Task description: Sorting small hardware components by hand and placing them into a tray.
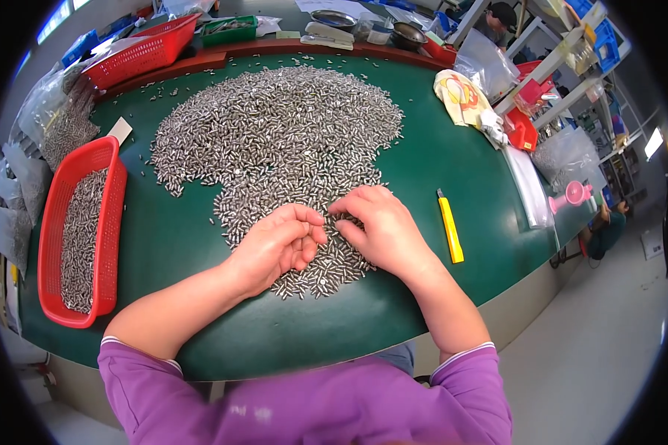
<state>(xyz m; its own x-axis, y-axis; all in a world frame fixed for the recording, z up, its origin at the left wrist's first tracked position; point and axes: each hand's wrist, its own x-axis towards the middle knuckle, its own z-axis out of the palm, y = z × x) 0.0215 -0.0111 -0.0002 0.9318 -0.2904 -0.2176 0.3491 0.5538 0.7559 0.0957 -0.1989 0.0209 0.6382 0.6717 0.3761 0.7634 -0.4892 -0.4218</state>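
A broad heap of small silvery metal pins (274,126) covers the middle of the green table, with a narrower tongue of them running toward me. My left hand (278,246) rests at the left side of this tongue, palm turned inward and fingers curled in. Whatever it may hold is hidden. Across from it, my right hand (382,228) arches over the pins, fingers bent and thumb apart from them, fingertips at the pile. The two hands nearly meet. On the left stands a red perforated basket (112,245), partly filled with similar metal pieces.
A yellow utility knife (450,228) lies right of my right hand. Plastic bags of metal parts (56,122) crowd the left edge. Red baskets (137,61) and a green tray (230,30) stand at the back. A cloth (460,96) and pink tape dispenser (574,194) are at right.
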